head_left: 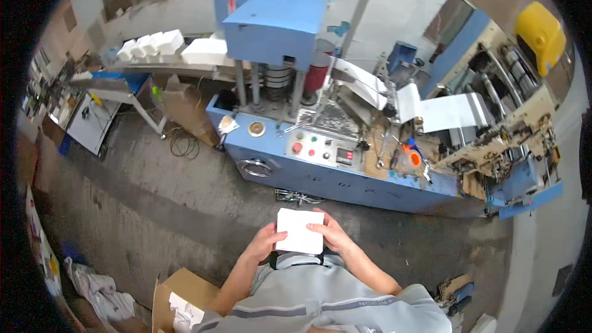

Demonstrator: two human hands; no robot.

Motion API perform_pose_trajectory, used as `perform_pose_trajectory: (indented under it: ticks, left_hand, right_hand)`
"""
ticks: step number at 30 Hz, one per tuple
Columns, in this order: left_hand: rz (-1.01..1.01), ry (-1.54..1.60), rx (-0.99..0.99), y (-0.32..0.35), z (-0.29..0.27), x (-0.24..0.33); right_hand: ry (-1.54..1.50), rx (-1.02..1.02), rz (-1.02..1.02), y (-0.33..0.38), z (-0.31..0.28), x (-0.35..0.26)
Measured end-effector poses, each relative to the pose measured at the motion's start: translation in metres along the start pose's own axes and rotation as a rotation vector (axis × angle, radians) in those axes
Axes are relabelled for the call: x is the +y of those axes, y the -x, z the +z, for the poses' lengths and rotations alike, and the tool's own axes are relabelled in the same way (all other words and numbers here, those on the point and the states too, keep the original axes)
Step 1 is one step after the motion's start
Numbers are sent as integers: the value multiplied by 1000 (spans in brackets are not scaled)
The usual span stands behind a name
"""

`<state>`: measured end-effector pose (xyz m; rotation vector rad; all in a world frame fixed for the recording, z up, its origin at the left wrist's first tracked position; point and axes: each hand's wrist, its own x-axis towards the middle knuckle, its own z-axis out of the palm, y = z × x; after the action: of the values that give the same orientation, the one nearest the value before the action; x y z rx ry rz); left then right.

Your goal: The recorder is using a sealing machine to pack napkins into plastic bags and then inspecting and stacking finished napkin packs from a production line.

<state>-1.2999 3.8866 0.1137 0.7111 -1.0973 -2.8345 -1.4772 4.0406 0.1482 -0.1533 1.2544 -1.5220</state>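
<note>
Stack: you held the white stack (300,230) near your chest, in front of the blue machine (308,160).
Hands: your left hand (264,243) and right hand (332,233) were clamped on its side edges.
Advice: you did best squeezing evenly, keeping edges square.
Hidden: the stack's underside and thickness, and your palms, could not be made out.

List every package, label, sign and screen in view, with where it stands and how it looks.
Cardboard box: floor, person's lower left, brown, flaps open, white sheets inside.
Control panel: front of blue machine, grey, red and green buttons, small dark display.
Red label: narrow strip on the machine's upper blue column.
White stack: square, between left hand and right hand.
</note>
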Motion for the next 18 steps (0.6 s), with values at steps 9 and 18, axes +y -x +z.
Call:
perform_pose_trajectory:
  ticks: [9,18]
  left_hand:
    - [191,251,260,71,-131,40]
    - [332,-9,560,114,-275,151]
  right_hand:
    - [236,-304,287,-124,151,18]
    - [203,-512,412,-295,311,64]
